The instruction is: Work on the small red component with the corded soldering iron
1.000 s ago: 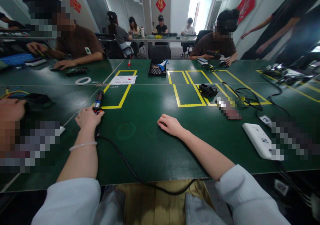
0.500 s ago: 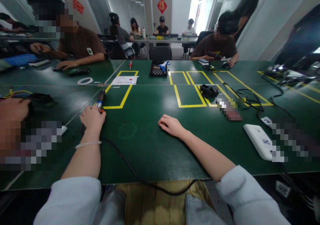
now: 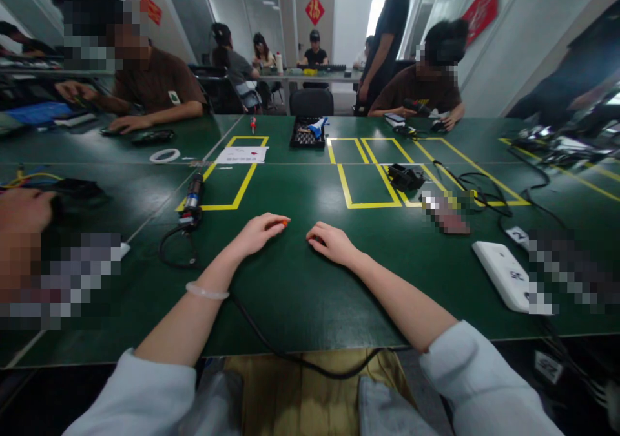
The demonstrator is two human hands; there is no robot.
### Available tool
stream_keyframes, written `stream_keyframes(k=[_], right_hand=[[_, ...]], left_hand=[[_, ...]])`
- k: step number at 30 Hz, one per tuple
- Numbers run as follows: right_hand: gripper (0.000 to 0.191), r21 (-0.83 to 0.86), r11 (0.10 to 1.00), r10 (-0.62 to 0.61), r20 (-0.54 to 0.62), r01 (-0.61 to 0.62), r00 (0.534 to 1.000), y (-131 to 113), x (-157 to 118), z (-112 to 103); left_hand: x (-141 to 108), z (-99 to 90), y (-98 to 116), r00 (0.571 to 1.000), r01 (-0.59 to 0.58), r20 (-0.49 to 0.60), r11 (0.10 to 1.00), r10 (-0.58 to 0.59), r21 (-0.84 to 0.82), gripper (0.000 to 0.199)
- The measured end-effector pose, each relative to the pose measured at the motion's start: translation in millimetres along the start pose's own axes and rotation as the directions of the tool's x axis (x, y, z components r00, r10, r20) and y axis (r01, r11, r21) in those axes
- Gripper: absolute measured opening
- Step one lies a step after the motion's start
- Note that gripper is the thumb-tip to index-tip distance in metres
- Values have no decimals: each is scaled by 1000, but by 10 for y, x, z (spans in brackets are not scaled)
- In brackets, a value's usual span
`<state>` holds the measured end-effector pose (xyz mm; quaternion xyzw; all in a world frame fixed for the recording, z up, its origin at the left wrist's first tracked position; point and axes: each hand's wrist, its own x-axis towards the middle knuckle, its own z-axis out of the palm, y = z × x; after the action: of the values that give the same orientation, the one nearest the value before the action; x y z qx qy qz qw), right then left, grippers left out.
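My left hand (image 3: 259, 234) is closed in a pinch on a small orange piece (image 3: 285, 223), whose kind is too small to tell. A pale bangle circles that wrist. Facing it across a narrow gap, my right hand (image 3: 330, 242) rests on the green table (image 3: 290, 307) with its fingers curled; what they hold, if anything, is hidden. Left of my left hand lies a black cylindrical device (image 3: 194, 194) with a blue and white band, near the yellow tape rectangle. A black cable (image 3: 261, 332) passes under my left forearm and droops over the table's front edge.
A black tray (image 3: 307, 132) with blue-and-white items stands at the back middle. Black parts (image 3: 405, 177) lie on the tape lines at right, near a white power bank-like box (image 3: 508, 274). A white tape ring (image 3: 165, 156) and a paper label (image 3: 242, 155) lie left. Co-workers sit around.
My left hand has left the cylindrical device and moved right toward my right hand, now pinching the orange piece. My right hand stays in place. A standing person in the background has moved left.
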<state>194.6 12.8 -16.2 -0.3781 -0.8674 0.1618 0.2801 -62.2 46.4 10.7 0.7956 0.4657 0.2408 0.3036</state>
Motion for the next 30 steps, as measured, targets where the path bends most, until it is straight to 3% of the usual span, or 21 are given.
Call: stream_keyframes(k=[5, 9, 17, 24, 30], right_hand=[[34, 97, 995, 31, 14, -32, 999, -7, 8, 26], [19, 63, 998, -24, 28, 22, 999, -34, 17, 33], [18, 118, 992, 34, 5, -34, 999, -25, 17, 38], [10, 270, 961, 67, -24, -58, 997, -34, 33, 38], [19, 388, 909, 169, -12, -151, 986, -19, 42, 39]], left_hand=[[-23, 264, 265, 982, -9, 182, 983, 43, -184, 47], [-65, 299, 328, 971, 6, 232, 964, 59, -267, 44], [-79, 315, 373, 990, -13, 130, 971, 46, -241, 33], [-99, 319, 383, 984, -17, 165, 968, 60, -252, 34], [-113, 316, 453, 989, -92, 108, 991, 103, -96, 28]])
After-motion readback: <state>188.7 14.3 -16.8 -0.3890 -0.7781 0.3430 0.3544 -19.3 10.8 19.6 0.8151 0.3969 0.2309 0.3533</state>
